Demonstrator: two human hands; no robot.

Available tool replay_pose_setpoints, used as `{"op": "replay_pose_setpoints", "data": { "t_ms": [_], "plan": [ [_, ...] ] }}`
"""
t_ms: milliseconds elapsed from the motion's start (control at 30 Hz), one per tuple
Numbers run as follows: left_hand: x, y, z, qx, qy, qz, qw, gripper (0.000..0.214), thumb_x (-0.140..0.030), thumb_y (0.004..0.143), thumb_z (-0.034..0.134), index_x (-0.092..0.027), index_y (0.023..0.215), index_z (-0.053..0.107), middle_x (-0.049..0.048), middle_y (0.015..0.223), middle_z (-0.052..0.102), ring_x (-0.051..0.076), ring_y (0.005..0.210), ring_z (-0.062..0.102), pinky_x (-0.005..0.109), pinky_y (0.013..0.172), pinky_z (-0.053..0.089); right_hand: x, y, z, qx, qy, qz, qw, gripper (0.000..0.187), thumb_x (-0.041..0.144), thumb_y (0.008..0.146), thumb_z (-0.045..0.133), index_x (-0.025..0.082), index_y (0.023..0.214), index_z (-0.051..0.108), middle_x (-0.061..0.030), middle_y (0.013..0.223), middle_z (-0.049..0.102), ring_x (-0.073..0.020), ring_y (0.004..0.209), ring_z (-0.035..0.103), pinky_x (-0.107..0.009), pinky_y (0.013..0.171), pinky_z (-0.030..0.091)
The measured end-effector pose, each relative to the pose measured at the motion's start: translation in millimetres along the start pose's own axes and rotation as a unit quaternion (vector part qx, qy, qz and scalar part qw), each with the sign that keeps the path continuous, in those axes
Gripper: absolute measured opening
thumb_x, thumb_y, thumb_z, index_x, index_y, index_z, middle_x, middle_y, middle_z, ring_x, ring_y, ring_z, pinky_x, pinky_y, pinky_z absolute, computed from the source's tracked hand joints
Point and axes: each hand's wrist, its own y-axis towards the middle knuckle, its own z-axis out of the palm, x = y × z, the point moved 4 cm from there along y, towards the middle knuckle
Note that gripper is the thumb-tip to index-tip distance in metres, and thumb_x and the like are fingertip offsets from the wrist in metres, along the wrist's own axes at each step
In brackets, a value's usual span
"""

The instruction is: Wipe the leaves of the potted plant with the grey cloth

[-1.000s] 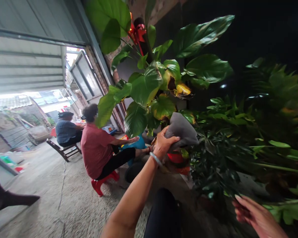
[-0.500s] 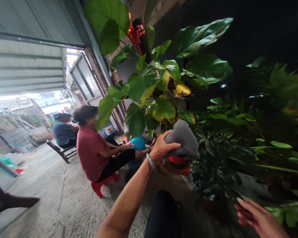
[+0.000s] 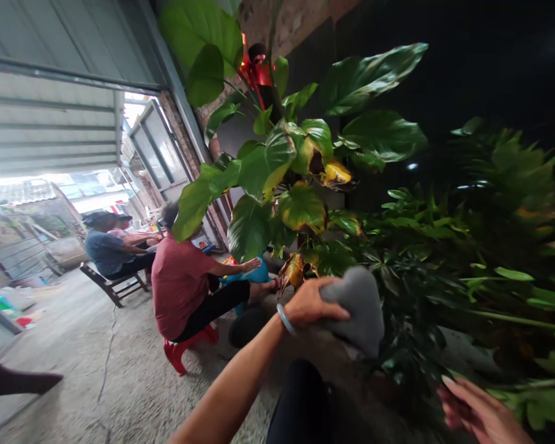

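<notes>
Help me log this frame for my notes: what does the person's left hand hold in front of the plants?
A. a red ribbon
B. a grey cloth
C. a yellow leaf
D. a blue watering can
B: the left hand is closed on a bunched grey cloth, with the fingers wrapped over its near edge, in front of the dark green foliage.

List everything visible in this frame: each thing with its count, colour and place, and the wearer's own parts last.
grey cloth: one, grey, centre, gripped in the left hand before the foliage
large-leaved plant: one, green with yellowed leaves, upper centre
red ribbon: one, red, at the plant's top
smaller-leaved plants: several, dark green, right
seated person in a red shirt: one, left of centre
red stool: one, under that person
seated person in a blue shirt: one, further left
wooden chair: one, dark, under that person
bracelet: one, pale, left wrist
left hand: closed on the cloth
right hand: lower right, empty, fingers loose
</notes>
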Motion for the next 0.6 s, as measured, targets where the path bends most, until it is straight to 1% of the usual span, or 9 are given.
{"op": "replay_pose_setpoints", "data": {
  "t_ms": [67, 100, 167, 267, 367, 433, 467, 533, 600],
  "plan": [
    [-17.3, 17.0, -16.4, -0.107, -0.060, 0.040, 0.992, 0.062, -0.032, 0.053, 0.078, -0.018, 0.112, 0.066, 0.0014, 0.092, 0.067, 0.019, 0.086, 0.059, 0.029, 0.078, 0.048, 1.6, -2.7, 3.6, 0.001, -0.005, -0.005, 1.000, 0.040, 0.036, 0.021, 0.086, 0.019, 0.052, 0.068, -0.0063, 0.052, 0.067, -0.0174, 0.043, 0.057, -0.027, 0.039, 0.049],
    [-19.2, 25.1, -18.4, -0.147, -0.092, 0.043, 0.984, 0.057, -0.030, 0.056, 0.077, -0.017, 0.111, 0.066, 0.0019, 0.092, 0.067, 0.018, 0.085, 0.059, 0.028, 0.078, 0.048, 1.9, -3.4, 5.5, 0.003, -0.001, -0.008, 1.000, 0.038, 0.035, 0.021, 0.085, 0.020, 0.052, 0.068, -0.0060, 0.053, 0.068, -0.0176, 0.043, 0.057, -0.027, 0.039, 0.049],
    [-7.9, 37.5, -8.4, -0.172, -0.147, -0.005, 0.974, 0.043, -0.026, 0.059, 0.074, -0.016, 0.099, 0.068, 0.0017, 0.085, 0.067, 0.016, 0.079, 0.058, 0.027, 0.076, 0.048, 0.9, -3.3, 8.1, 0.003, 0.005, -0.010, 1.000, 0.036, 0.034, 0.023, 0.084, 0.021, 0.053, 0.068, -0.0051, 0.053, 0.068, -0.0178, 0.042, 0.057, -0.028, 0.038, 0.049],
    [27.0, 34.1, 22.8, -0.117, -0.174, -0.124, 0.970, 0.026, -0.020, 0.052, 0.075, -0.014, 0.076, 0.066, -0.0012, 0.067, 0.061, 0.014, 0.065, 0.056, 0.028, 0.067, 0.048, -3.1, 0.9, 7.3, 0.009, 0.002, -0.009, 1.000, 0.035, 0.037, 0.027, 0.084, 0.023, 0.055, 0.068, -0.0046, 0.053, 0.068, -0.0187, 0.043, 0.057, -0.028, 0.038, 0.048],
    [44.3, 6.6, 40.6, 0.003, -0.159, -0.172, 0.972, 0.030, -0.020, 0.043, 0.079, -0.014, 0.070, 0.067, -0.0038, 0.058, 0.058, 0.015, 0.061, 0.055, 0.029, 0.061, 0.047, -8.1, 7.8, 0.4, 0.014, -0.006, -0.013, 1.000, 0.037, 0.039, 0.030, 0.083, 0.022, 0.059, 0.068, -0.0060, 0.055, 0.068, -0.0200, 0.045, 0.059, -0.030, 0.039, 0.049],
    [35.4, -11.1, 35.9, 0.083, -0.140, -0.147, 0.976, 0.036, -0.024, 0.042, 0.080, -0.015, 0.076, 0.071, -0.0032, 0.062, 0.061, 0.016, 0.064, 0.056, 0.028, 0.060, 0.047, -10.5, 11.1, -4.7, 0.005, 0.002, -0.017, 1.000, 0.039, 0.038, 0.029, 0.084, 0.022, 0.060, 0.067, -0.0054, 0.053, 0.068, -0.0203, 0.043, 0.059, -0.030, 0.039, 0.049],
    [26.0, -15.6, 28.2, 0.096, -0.128, -0.116, 0.980, 0.041, -0.025, 0.042, 0.081, -0.016, 0.081, 0.072, -0.0025, 0.066, 0.063, 0.016, 0.066, 0.057, 0.027, 0.061, 0.047, -11.1, 11.6, -6.3, -0.002, 0.007, -0.015, 1.000, 0.040, 0.037, 0.027, 0.085, 0.021, 0.060, 0.067, -0.0047, 0.052, 0.067, -0.0204, 0.043, 0.059, -0.030, 0.039, 0.049],
    [4.4, -13.0, 7.0, 0.060, -0.108, -0.042, 0.991, 0.051, -0.025, 0.043, 0.082, -0.016, 0.092, 0.072, -0.0013, 0.075, 0.066, 0.015, 0.070, 0.058, 0.026, 0.064, 0.047, -10.5, 10.3, -6.0, -0.011, 0.017, -0.011, 1.000, 0.043, 0.035, 0.024, 0.087, 0.021, 0.059, 0.067, -0.0037, 0.052, 0.067, -0.0199, 0.043, 0.058, -0.029, 0.038, 0.049],
    [-11.6, 2.4, -12.6, -0.031, -0.118, 0.026, 0.992, 0.055, -0.029, 0.047, 0.081, -0.016, 0.099, 0.070, -0.0005, 0.080, 0.067, 0.015, 0.072, 0.058, 0.025, 0.065, 0.047, -8.1, 7.0, -1.9, -0.015, 0.020, -0.003, 1.000, 0.044, 0.034, 0.021, 0.087, 0.021, 0.057, 0.066, -0.0033, 0.052, 0.067, -0.0189, 0.042, 0.058, -0.028, 0.037, 0.049]
  ]
}}
